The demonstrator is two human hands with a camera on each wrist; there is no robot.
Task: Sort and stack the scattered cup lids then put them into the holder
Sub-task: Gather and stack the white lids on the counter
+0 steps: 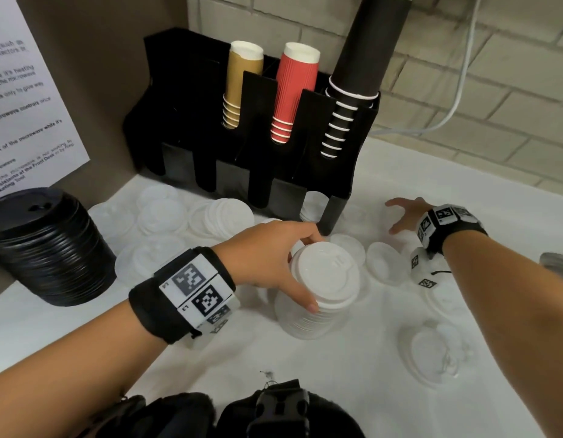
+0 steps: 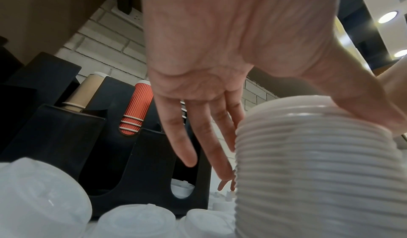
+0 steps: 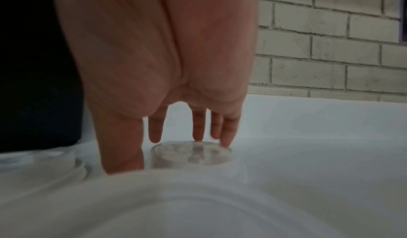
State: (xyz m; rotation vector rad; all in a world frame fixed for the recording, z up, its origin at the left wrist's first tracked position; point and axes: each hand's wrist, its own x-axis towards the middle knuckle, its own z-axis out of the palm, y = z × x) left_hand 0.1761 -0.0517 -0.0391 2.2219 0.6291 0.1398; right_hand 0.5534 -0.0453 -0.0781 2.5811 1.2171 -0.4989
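Left hand (image 1: 274, 254) is wrapped around the white lid stack (image 1: 318, 298) on the counter near the holder (image 1: 334, 213), right hand (image 1: 406, 216) spreads its fingers over a loose clear lid (image 3: 191, 155), so I'd keep that stack steady and pinch the lid by its rim.

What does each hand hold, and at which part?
The left hand grips the white lid stack by its upper side. The right hand only touches a clear lid.

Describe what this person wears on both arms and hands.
Both forearms are bare, with no sleeves, and the left hand and right hand wear no gloves. Each wrist carries a black strap: the left wristband and right wristband hold white blocks printed with black square code markers.
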